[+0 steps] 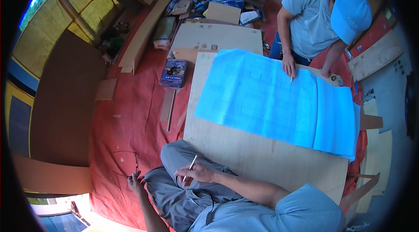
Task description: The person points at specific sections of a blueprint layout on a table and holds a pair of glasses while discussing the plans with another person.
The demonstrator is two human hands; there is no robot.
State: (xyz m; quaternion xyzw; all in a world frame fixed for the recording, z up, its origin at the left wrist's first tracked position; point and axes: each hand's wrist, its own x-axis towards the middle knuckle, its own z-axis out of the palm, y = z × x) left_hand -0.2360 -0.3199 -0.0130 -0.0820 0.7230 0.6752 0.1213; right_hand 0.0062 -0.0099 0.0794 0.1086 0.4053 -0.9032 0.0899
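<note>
Our pen [190,168] is silvery, our glasses [136,158] dark-framed, our trousers [181,155] grey and our shirt [301,210] pale blue. We see bright blue paper [266,96] with faint darker lines, a pale tan board [248,142], a red floor sheet [131,120], a dark brown panel [65,101], a light blue cap [352,13] and an orange-yellow pencil [291,78].

Paper sheets [262,96] on bd [257,153]; box [173,73] L of bd.
</note>
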